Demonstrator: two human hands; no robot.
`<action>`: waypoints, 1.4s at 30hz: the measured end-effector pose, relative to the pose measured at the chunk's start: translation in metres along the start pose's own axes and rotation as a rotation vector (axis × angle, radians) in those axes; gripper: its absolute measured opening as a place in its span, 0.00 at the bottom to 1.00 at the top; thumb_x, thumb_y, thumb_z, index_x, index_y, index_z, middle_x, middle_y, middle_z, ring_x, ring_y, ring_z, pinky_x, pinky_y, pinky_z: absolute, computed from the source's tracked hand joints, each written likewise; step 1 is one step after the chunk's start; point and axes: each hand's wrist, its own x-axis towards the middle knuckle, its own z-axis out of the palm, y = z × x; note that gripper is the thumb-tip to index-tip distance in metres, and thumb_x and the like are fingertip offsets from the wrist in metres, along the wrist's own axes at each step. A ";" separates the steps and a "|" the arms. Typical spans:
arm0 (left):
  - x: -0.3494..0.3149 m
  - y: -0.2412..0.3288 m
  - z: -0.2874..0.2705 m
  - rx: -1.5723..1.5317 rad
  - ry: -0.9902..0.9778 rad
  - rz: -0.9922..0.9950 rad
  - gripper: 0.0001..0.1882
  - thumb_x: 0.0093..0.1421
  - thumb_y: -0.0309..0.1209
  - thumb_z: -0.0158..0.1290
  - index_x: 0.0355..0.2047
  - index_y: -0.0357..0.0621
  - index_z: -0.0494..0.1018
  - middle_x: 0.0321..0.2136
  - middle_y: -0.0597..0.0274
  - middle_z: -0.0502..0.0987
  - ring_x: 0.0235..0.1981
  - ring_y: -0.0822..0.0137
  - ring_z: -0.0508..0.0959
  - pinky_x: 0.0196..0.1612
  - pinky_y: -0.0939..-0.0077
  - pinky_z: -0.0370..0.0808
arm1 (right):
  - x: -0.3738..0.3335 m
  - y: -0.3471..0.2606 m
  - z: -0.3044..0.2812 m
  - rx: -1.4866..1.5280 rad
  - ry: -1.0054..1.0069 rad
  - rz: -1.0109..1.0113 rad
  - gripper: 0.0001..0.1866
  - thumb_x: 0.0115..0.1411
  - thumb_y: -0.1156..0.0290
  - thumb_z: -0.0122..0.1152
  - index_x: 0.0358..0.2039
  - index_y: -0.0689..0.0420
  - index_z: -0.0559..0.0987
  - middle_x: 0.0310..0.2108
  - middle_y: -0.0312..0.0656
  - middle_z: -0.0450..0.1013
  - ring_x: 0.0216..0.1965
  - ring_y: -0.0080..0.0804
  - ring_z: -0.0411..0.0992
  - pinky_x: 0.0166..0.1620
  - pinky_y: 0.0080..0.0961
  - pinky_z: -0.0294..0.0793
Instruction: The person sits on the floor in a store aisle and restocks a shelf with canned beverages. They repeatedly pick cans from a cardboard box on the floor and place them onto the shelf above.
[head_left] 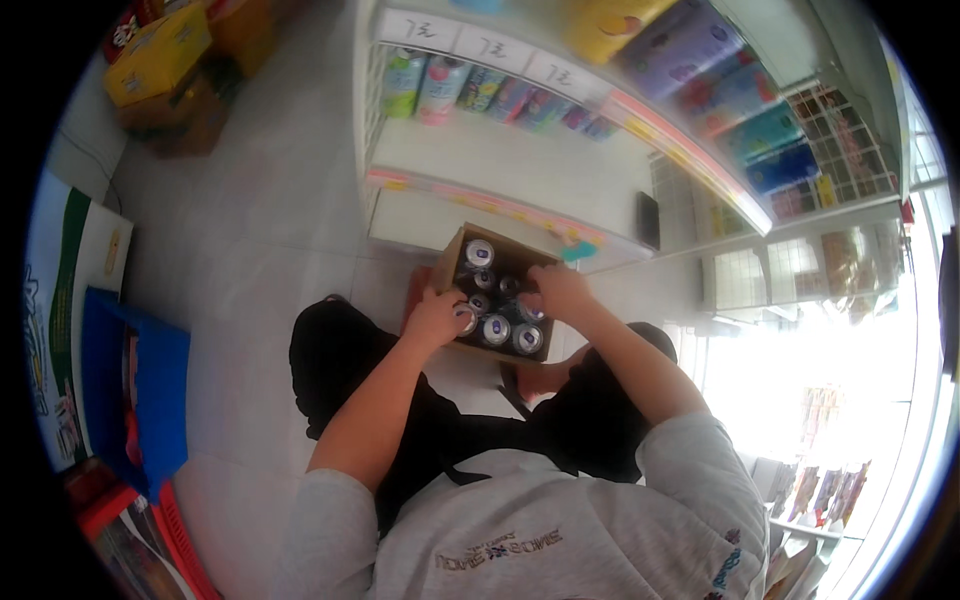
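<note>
An open cardboard box [455, 262] stands on the floor between my knees, with several drink cans [497, 329] upright in it, silver tops facing up. Over the box's left side reaches my left hand [435, 316], its fingers curled onto a can [465, 320] by the near left corner. My right hand [562, 290] comes over the right side, fingers bent down around another can [530, 306] along that wall. Both fingertips are partly hidden among the cans and the box walls.
Just ahead is a white shelf unit [480, 157] with coloured cans [440, 90] on an upper tier. A dark phone-like slab [648, 220] is at its right end. To the left are a blue bin [150, 390], a red crate [180, 540] and yellow-brown cartons [165, 75].
</note>
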 end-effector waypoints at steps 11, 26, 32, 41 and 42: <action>0.017 -0.029 0.007 0.113 0.148 0.176 0.23 0.56 0.42 0.60 0.52 0.57 0.77 0.59 0.36 0.64 0.54 0.40 0.75 0.60 0.59 0.72 | 0.000 -0.014 0.019 -0.141 -0.255 0.036 0.34 0.49 0.47 0.68 0.54 0.52 0.75 0.38 0.47 0.79 0.49 0.51 0.72 0.46 0.46 0.76; 0.008 -0.013 0.003 0.023 0.040 0.020 0.24 0.58 0.46 0.58 0.54 0.59 0.76 0.57 0.39 0.67 0.53 0.41 0.75 0.59 0.57 0.72 | -0.005 0.047 -0.068 0.552 0.719 0.145 0.32 0.52 0.53 0.71 0.52 0.54 0.69 0.37 0.50 0.77 0.37 0.49 0.79 0.41 0.40 0.77; 0.005 -0.005 0.001 0.042 0.019 0.009 0.23 0.58 0.46 0.58 0.53 0.59 0.76 0.57 0.40 0.67 0.53 0.43 0.75 0.58 0.58 0.73 | 0.055 0.091 -0.111 0.511 0.869 0.224 0.31 0.56 0.54 0.70 0.53 0.58 0.70 0.39 0.52 0.78 0.40 0.46 0.79 0.43 0.36 0.77; 0.000 -0.011 0.000 0.003 0.057 0.012 0.22 0.56 0.44 0.59 0.51 0.55 0.78 0.56 0.39 0.68 0.50 0.44 0.77 0.56 0.59 0.74 | 0.168 0.119 -0.137 0.382 0.823 0.154 0.26 0.60 0.53 0.64 0.54 0.53 0.76 0.47 0.48 0.78 0.50 0.48 0.76 0.51 0.40 0.74; 0.000 -0.009 0.002 -0.002 0.053 0.029 0.23 0.56 0.44 0.59 0.51 0.55 0.78 0.57 0.39 0.68 0.50 0.44 0.77 0.56 0.59 0.74 | 0.183 0.134 -0.132 0.279 0.875 0.127 0.24 0.60 0.53 0.64 0.52 0.54 0.76 0.47 0.48 0.77 0.51 0.47 0.75 0.52 0.40 0.73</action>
